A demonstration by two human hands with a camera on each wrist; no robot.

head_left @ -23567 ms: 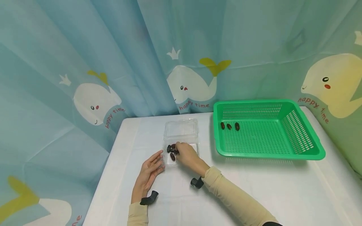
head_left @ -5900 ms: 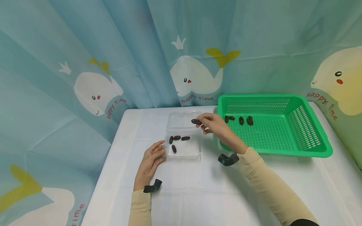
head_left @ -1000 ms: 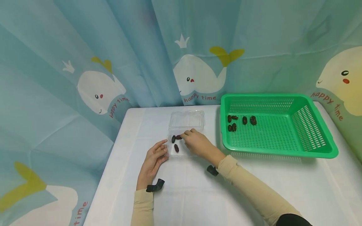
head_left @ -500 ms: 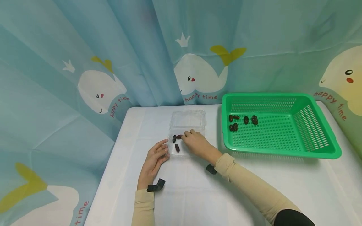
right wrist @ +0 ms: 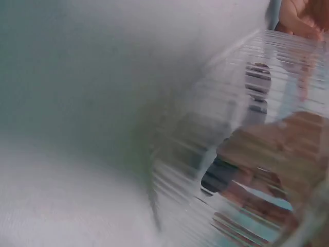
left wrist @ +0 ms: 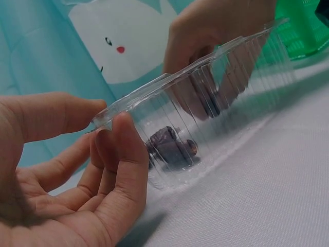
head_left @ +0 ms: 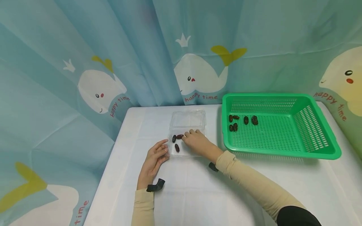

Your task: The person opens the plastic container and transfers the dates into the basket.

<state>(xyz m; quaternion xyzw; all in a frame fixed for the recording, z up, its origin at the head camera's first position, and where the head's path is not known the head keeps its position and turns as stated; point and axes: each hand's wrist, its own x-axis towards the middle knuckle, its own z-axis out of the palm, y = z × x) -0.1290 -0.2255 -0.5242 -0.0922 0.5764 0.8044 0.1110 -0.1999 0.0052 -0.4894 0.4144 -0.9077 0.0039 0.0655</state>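
A clear plastic clamshell box (head_left: 188, 119) lies with its lid folded back on the white table. My left hand (head_left: 154, 158) pinches its left rim between thumb and finger, as the left wrist view shows close up. Reaching into the box from the right is my right hand (head_left: 199, 142). Its thumb and fingers pinch a dark brown date (right wrist: 218, 175), which the hand itself covers in the head view. Three other dates sit in the left part of the box: one upright in view (head_left: 174, 138), one lying crosswise (head_left: 179, 137), one nearer the front (head_left: 177, 147).
A green perforated basket (head_left: 282, 153) stands to the right of the box, with several dates (head_left: 246, 120) towards its left side. White cloth (head_left: 181, 194) covers the table. A whale-print curtain (head_left: 141, 62) hangs behind and to the left.
Over the longer span, dates in the basket went from three to several and the box holds fewer. My right hand came down from above the lid into the box. My left hand stays at the rim.
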